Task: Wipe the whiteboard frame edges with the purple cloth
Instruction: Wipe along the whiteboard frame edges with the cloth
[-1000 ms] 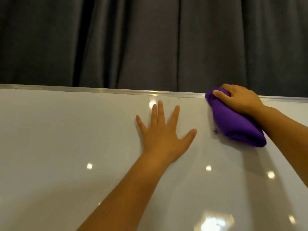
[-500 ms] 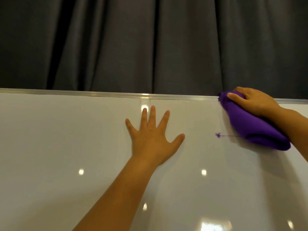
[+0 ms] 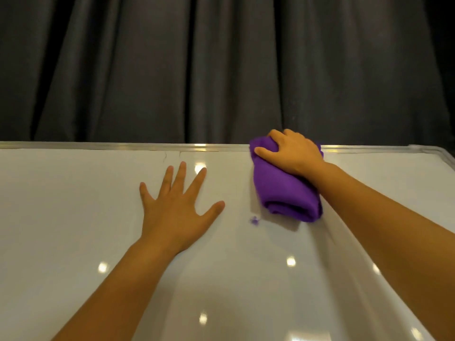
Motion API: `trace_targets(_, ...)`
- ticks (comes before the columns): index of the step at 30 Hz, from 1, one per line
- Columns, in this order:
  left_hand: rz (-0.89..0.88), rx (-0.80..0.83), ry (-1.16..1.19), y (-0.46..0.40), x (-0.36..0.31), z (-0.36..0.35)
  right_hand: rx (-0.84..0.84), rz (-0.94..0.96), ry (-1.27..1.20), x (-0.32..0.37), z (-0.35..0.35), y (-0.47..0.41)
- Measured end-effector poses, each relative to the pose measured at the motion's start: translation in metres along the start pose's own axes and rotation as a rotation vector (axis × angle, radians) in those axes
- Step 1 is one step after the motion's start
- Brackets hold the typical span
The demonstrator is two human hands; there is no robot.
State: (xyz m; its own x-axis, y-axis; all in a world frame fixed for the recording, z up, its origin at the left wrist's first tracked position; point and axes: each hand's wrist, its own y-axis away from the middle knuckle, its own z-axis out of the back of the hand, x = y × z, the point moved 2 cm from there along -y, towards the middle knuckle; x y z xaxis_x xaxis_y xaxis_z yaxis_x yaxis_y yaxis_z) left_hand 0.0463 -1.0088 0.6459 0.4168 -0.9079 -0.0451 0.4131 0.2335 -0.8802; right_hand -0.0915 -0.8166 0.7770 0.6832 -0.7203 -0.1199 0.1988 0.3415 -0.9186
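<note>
A glossy whiteboard (image 3: pixel 73 217) fills the lower view, with a silver metal frame edge (image 3: pixel 98 145) along its top. My right hand (image 3: pixel 293 152) grips a bunched purple cloth (image 3: pixel 285 193) and presses its upper end onto the top frame edge. The cloth's folded lower end lies on the board surface under my wrist. My left hand (image 3: pixel 177 207) rests flat on the board with fingers spread, left of the cloth and apart from it. A small purple thread tuft (image 3: pixel 254 220) lies on the board below the cloth.
A dark grey curtain (image 3: pixel 221 70) hangs behind the board. The frame's rounded top right corner (image 3: pixel 438 152) shows at the right. Ceiling light reflections dot the board surface.
The view has swung right, so the frame's top right corner now shows. My right hand's fingers now wrap over the cloth's top on the frame. My left hand stays flat on the board.
</note>
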Motion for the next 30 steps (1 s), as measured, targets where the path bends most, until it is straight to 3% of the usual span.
trace_targets(11, 0.09, 0.133, 0.019, 0.0, -0.035, 0.01, 0.097, -0.104, -0.055, -0.159, 0.044, 0.036)
trace_targets(13, 0.19, 0.14, 0.092, -0.001, -0.055, 0.01, 0.095, -0.188, -0.035, -0.176, 0.047, 0.039)
trace_targets(16, 0.23, 0.124, 0.123, 0.004, -0.1, 0.004, 0.138, -0.423, 0.205, -0.167, 0.042, 0.025)
trace_targets(19, 0.227, 0.1, 0.087, 0.008, -0.131, -0.004, 0.137, -0.632, 0.137, -0.131, 0.03, 0.017)
trace_targets(22, 0.214, 0.079, 0.088, 0.007, -0.142, -0.009, 0.085, -0.505, 0.09, -0.115, 0.019, 0.018)
trace_targets(27, 0.065, 0.096, 0.048, 0.023, -0.178, -0.026, 0.049, -0.017, 0.02, -0.142, 0.016, 0.037)
trace_targets(30, 0.068, 0.072, 0.029, 0.023, -0.183, -0.029, 0.035, 0.07, -0.021, -0.186, 0.029, 0.043)
